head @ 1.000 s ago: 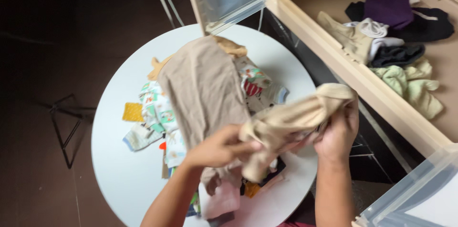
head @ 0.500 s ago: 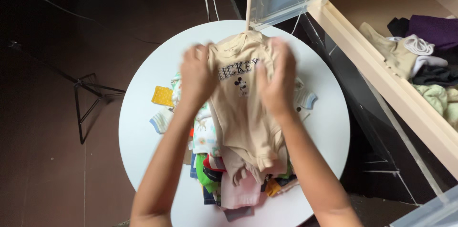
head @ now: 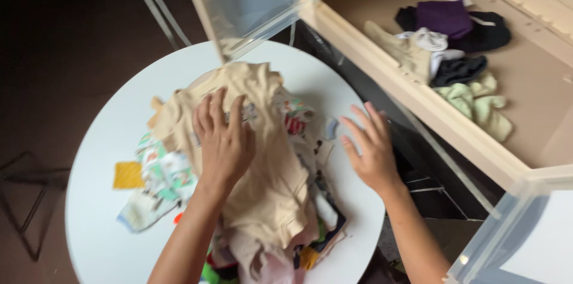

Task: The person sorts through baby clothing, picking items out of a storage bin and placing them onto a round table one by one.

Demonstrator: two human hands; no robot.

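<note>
1. Pressing my left hand flat on the beige baby bodysuit, I have my fingers spread over its upper part, palm down, resting on the cloth rather than pinching it.
2. My right hand hangs open and holds nothing, fingers fanned, just off the right side of the clothes pile and apart from the bodysuit.
3. By my reckoning the bodysuit is light, soft and limp: it will sag and crumple wherever it is not supported, and it will not slip much against the other cotton.
4. I judge the best hold to be at the two shoulders near the neck opening, one in each hand, so it hangs straight; a pinch at the middle would only bunch it.
5. Taking the round white table as the landmark, the bodysuit lies on top of the pile near the table's middle, its neck end toward the far edge.
6. A small yellow cloth lies on the table left of the pile, and beyond the table's right edge a wooden drawer holds more clothes.
</note>
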